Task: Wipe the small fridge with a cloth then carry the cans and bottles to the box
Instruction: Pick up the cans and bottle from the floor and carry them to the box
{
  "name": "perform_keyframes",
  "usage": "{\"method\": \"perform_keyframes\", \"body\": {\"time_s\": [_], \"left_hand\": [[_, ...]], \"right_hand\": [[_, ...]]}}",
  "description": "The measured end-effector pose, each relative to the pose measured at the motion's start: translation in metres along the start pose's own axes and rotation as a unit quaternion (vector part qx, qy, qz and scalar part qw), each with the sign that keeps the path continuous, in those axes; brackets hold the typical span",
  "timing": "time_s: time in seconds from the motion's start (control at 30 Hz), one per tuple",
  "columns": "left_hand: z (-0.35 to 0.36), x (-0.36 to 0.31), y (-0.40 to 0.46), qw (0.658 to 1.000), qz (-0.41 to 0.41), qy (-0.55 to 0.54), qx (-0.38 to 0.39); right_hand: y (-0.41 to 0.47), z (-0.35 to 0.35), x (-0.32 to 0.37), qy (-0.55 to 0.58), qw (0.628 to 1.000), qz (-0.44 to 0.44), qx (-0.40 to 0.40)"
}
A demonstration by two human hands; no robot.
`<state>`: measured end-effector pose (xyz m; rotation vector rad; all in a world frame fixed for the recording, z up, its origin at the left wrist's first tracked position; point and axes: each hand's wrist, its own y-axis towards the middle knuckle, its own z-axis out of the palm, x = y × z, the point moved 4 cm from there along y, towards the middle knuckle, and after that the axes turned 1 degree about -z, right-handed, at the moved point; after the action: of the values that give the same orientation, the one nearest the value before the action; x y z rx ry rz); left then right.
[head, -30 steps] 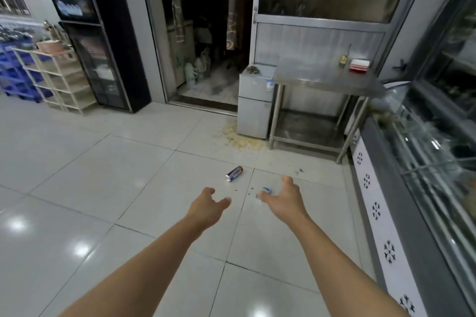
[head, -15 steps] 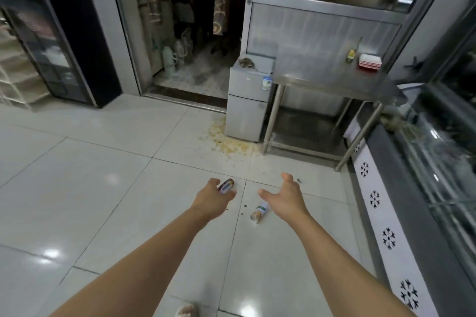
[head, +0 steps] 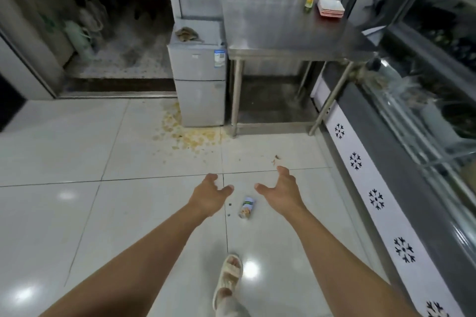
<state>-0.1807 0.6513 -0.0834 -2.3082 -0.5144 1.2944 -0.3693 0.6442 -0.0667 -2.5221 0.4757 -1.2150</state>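
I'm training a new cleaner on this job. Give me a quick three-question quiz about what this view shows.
1. True or false: the cloth lies on top of the small fridge.
2. The can on the floor is: A upright, B on its side, C in the left hand.
3. What does the right hand hold?

Key: 1 true; 2 B; 3 nothing, its fingers are spread open.

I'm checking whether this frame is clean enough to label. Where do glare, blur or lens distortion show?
Head view: ceiling lights glare off the floor tiles; the wide lens bends the display case at right; the doorway is dark and smeared; the can and small fridge stay readable.
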Motion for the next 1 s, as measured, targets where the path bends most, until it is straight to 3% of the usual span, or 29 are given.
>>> {"method": "perform_keyframes", "body": {"time_s": [0.27, 0.47, 0.77, 1.0], "left_hand": [[0.020, -0.037, 0.145, 0.998, -0.030, 0.042, 0.036], [0.042, -0.036, 0.232, 0.987, -0.010, 0.153, 0.056], [0.110, 0.019, 0.349, 0.977, -0.042, 0.172, 0.119], [0.188, 0.108, 0.440, 0.970, -0.067, 0.183, 0.147]], "right_hand": [[0.146, 0.020, -0.012, 0.041, 0.997, 0.065, 0.007], [0.226, 0.041, -0.047, 0.045, 0.992, 0.114, 0.017], [0.303, 0.123, -0.129, 0.038, 0.982, 0.182, 0.023], [0.365, 0.209, -0.227, 0.038, 0.972, 0.232, 0.021]]}}
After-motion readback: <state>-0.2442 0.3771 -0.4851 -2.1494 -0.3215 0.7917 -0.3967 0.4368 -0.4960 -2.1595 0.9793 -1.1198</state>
